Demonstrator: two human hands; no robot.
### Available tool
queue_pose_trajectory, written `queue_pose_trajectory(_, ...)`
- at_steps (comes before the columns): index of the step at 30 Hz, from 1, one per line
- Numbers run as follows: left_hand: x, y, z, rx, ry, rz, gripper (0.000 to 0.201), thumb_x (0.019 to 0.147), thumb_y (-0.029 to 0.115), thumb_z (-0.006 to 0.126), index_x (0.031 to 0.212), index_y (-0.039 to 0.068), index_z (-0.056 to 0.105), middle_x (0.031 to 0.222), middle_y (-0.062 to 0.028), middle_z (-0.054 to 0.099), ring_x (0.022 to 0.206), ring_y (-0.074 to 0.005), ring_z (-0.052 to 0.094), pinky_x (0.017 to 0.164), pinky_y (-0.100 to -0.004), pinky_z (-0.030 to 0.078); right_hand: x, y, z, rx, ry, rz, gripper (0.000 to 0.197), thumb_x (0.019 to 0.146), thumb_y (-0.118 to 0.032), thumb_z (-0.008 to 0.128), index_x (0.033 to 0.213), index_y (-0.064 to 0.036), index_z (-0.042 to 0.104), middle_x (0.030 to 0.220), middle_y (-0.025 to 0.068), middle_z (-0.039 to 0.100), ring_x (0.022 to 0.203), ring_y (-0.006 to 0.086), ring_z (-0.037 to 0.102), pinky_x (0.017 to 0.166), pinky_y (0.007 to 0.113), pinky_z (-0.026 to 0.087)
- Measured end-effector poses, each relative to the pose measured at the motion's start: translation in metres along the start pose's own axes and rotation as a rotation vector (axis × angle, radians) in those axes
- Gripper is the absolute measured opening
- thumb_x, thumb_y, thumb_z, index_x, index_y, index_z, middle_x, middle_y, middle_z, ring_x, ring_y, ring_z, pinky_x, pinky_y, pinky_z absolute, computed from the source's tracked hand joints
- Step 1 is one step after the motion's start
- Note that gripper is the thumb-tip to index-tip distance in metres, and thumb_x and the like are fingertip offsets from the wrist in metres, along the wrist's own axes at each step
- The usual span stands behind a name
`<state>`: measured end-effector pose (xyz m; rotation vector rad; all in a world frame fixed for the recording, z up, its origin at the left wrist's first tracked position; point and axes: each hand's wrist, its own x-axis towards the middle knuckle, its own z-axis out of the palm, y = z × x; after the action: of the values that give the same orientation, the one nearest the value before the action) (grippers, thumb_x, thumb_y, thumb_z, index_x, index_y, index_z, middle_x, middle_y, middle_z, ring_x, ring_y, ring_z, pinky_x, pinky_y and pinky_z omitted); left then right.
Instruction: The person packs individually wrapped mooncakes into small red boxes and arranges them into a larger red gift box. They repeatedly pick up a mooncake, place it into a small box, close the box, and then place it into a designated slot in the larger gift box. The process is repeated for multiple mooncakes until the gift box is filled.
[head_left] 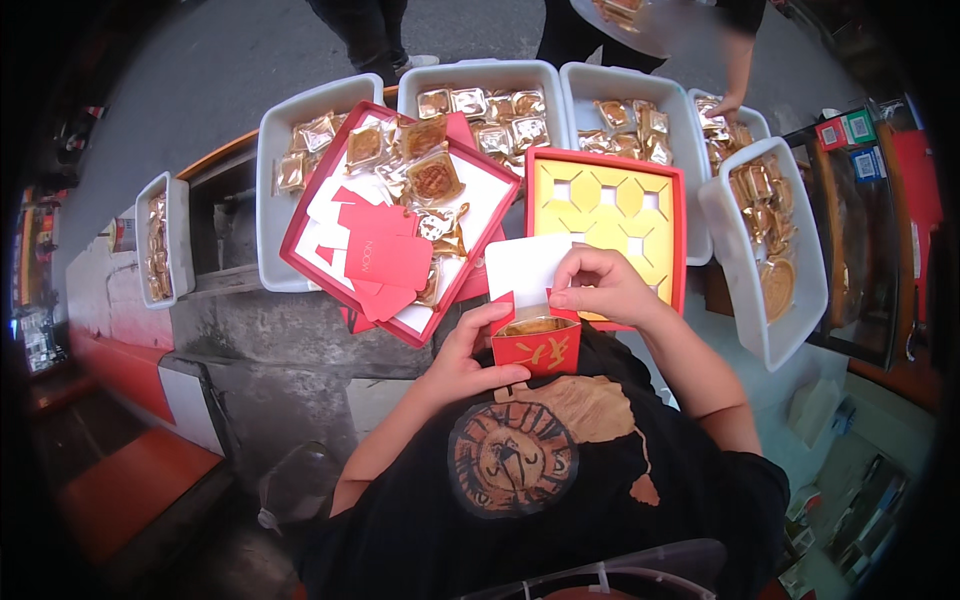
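Close to my body is a small red paper box (537, 354) with gold marks on its front and its white-lined flap standing up. Its top is open, and a gold-toned wrapped pastry (534, 327) shows inside. My left hand (466, 352) grips the box from the left, thumb and fingers round its side. On the other side my right hand (607, 287) pinches the box's right edge by the flap. Just beyond lies a large red gift box (679, 215) with a yellow insert (578, 228) of cut-out slots.
To the left, a red tray (300, 222) holds wrapped pastries (434, 178) and flat red cartons (388, 255). White plastic bins (480, 72) of wrapped pastries stand around. At the far right, another person's hand (728, 106) reaches into a bin. A glass-fronted case (860, 240) stands at right.
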<state>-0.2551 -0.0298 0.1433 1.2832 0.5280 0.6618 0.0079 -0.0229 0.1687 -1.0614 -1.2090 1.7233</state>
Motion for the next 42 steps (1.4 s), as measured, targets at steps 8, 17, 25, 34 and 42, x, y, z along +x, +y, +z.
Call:
queue_pose_trajectory(8,0.022,0.021,-0.012,0.39,-0.028,0.088,0.021,0.088,0.009,0.062,0.108,0.004,0.06,0.126,-0.0146,0.049,0.119,-0.0269,0.052,0.096,-0.0363,0.044,-0.039,0.012,0.02,-0.247,0.096,-0.215,0.024,0.079,-0.007,0.074,0.1,-0.005,0.063,0.108,0.0086,0.06,0.102,0.0228,0.059,0.092,0.032,0.044)
queue_pose_trajectory(17,0.026,0.018,-0.01,0.139,0.008,0.156,0.016,0.084,0.001,0.063,0.101,0.001,0.063,0.121,-0.016,0.057,0.12,-0.0296,0.054,0.097,-0.0399,0.046,-0.035,0.02,0.019,-0.178,0.152,-0.39,0.025,0.077,0.0,0.075,0.092,-0.0028,0.055,0.113,0.0165,0.065,0.114,0.0285,0.059,0.095,0.039,0.048)
queue_pose_trajectory(25,0.034,0.023,0.001,0.204,0.163,0.065,0.028,0.078,0.002,0.074,0.103,0.0,0.062,0.113,-0.0122,0.06,0.102,-0.0221,0.063,0.085,-0.0315,0.055,-0.027,-0.001,0.024,-0.365,0.181,-0.321,0.023,0.074,-0.004,0.077,0.094,-0.0019,0.065,0.104,0.0131,0.067,0.1,0.0248,0.065,0.085,0.033,0.052)
queue_pose_trajectory(34,0.032,0.025,-0.006,0.162,0.11,0.025,0.021,0.082,0.0,0.07,0.102,0.002,0.064,0.114,-0.0122,0.058,0.104,-0.0184,0.061,0.085,-0.03,0.053,-0.02,-0.009,0.021,-0.043,0.13,-0.154,0.011,0.081,-0.004,0.073,0.087,-0.0002,0.065,0.098,0.0106,0.067,0.094,0.0158,0.064,0.083,0.028,0.052)
queue_pose_trajectory(42,0.012,0.006,-0.016,0.027,0.084,-0.063,0.023,0.084,0.0,0.069,0.105,0.004,0.061,0.123,-0.013,0.053,0.107,-0.0182,0.059,0.086,-0.0299,0.052,-0.016,0.002,0.015,-0.373,0.074,-0.273,0.02,0.083,-0.01,0.071,0.102,-0.0036,0.071,0.117,0.0134,0.065,0.112,0.0247,0.059,0.093,0.035,0.047)
